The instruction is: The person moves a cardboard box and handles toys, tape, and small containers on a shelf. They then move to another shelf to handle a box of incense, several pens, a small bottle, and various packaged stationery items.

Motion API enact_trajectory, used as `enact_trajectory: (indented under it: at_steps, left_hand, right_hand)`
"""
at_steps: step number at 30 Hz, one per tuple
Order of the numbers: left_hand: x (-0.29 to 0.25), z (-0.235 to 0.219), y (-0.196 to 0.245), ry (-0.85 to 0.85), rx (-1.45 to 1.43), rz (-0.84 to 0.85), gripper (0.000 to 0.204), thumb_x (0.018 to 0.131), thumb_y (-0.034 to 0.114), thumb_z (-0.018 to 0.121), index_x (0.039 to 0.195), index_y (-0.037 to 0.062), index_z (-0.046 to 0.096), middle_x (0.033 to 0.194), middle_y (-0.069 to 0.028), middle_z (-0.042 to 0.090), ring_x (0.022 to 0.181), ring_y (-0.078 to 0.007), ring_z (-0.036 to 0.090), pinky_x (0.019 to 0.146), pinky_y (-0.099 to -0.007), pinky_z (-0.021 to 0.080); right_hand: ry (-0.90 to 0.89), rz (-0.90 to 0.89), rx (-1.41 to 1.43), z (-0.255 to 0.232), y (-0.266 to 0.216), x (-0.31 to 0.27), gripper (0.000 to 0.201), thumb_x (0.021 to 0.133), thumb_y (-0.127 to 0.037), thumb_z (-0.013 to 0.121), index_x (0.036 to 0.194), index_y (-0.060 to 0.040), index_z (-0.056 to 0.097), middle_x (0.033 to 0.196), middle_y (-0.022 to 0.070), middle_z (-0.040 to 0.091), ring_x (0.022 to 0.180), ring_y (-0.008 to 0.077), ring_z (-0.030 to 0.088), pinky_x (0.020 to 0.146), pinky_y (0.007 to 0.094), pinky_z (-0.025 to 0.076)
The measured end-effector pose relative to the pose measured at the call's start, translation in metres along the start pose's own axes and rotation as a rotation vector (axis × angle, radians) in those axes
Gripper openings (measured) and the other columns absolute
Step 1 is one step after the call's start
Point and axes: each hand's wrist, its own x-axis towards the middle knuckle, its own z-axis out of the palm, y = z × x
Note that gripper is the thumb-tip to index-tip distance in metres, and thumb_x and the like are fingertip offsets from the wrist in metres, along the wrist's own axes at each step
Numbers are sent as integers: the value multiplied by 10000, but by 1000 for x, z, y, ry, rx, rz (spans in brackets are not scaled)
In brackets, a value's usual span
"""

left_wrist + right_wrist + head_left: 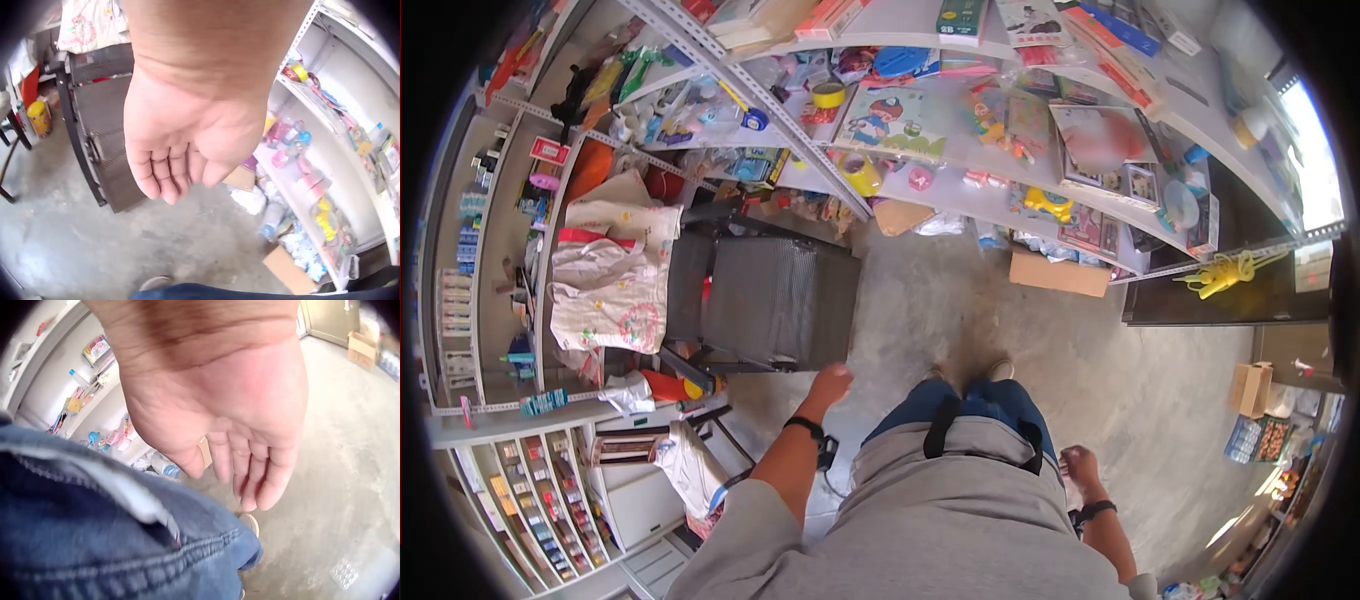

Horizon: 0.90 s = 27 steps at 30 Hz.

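My left hand (830,383) reaches forward at waist height, empty, its fingers (164,178) loosely bent and hanging above the concrete floor. It is nearest the dark mesh cart (772,297), whose side (106,131) stands just beyond the fingers, apart from them. My right hand (1080,466) hangs beside my right hip, empty too, fingers (259,478) relaxed and pointing down next to my blue jeans (94,531). Neither hand touches anything.
White shelves (960,190) crammed with toys, tape rolls and packets run ahead and right. A cardboard box (1058,272) lies on the floor below them. Folded clothes (612,280) pile up at the left, with drawer units (540,510) beneath. Grey concrete floor (1120,370) spreads to the right.
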Motion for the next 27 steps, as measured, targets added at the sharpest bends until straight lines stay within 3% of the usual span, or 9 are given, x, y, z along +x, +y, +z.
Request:
enact_trajectory:
  at_steps: [1, 3, 6, 8, 14, 16, 20, 23, 27]
  left_hand:
    - [11, 2, 32, -28, 290, 210, 246, 886, 299, 603, 895, 81, 719, 917, -167, 718, 874, -351, 686, 773, -457, 532]
    - [32, 27, 99, 149, 166, 175, 311, 894, 228, 670, 1153, 57, 659, 786, -100, 686, 670, -210, 659, 633, -354, 529]
    - [58, 27, 231, 75, -39, 323, 438, 899, 185, 683, 1309, 55, 600, 826, -101, 709, 681, -174, 665, 621, -336, 532]
    - [94, 29, 300, 40, -134, 370, 539, 861, 289, 684, 1325, 37, 575, 810, -139, 720, 811, -309, 714, 770, -415, 543]
    - [191, 25, 497, 217, 140, 415, 681, 878, 481, 669, 1377, 40, 521, 1245, -299, 656, 1190, -426, 627, 1006, -488, 485]
    - [242, 30, 534, 462, 209, 532, 1041, 775, 630, 747, 1478, -47, 384, 1214, -274, 675, 1002, -350, 720, 841, -420, 575]
    - [272, 26, 609, 347, -25, 264, 1234, 673, 652, 821, 1498, -80, 266, 1218, -282, 646, 977, -349, 706, 679, -387, 605]
    - [273, 31, 622, 287, -102, 201, 1207, 675, 502, 880, 1497, -79, 214, 1257, -262, 599, 1012, -347, 678, 710, -425, 610]
    - [309, 25, 601, 126, -254, 303, 1105, 685, 375, 895, 1484, -20, 243, 1352, -239, 519, 1085, -353, 646, 767, -471, 615]
  right_hand:
    - [-4, -63, 26, -12, -12, 5, 167, 955, -185, 640, 959, -27, 692, 715, 66, 667, 557, 154, 643, 489, 291, 520]
    - [34, -79, 21, -36, -36, 12, 164, 959, -179, 630, 965, -23, 678, 736, 70, 670, 574, 155, 639, 504, 293, 516]
    - [109, -141, 58, -61, -66, 6, 158, 962, -164, 615, 984, -18, 672, 773, 80, 679, 604, 159, 648, 515, 293, 517]
    - [162, -105, 124, -66, -65, -5, 175, 961, -167, 611, 997, -5, 669, 808, 97, 693, 623, 173, 667, 529, 300, 537]
    - [315, 110, 308, -14, -2, -70, 235, 956, -191, 609, 1087, 0, 646, 869, 148, 713, 696, 225, 712, 554, 326, 571]
    - [368, 223, 421, 31, 37, -103, 239, 951, -200, 607, 1081, -3, 644, 875, 148, 716, 696, 234, 718, 562, 335, 582]
    - [407, 444, 760, 165, 103, -179, 179, 938, -185, 630, 1026, -31, 647, 863, 149, 708, 628, 250, 698, 490, 349, 557]
    - [294, 395, 585, 240, 6, -227, 233, 921, -188, 616, 1015, 20, 663, 830, 151, 697, 677, 243, 695, 566, 405, 566]
    - [173, 242, 242, 328, -10, -224, 281, 915, -189, 635, 1079, 39, 661, 904, 177, 721, 817, 257, 725, 739, 406, 567]
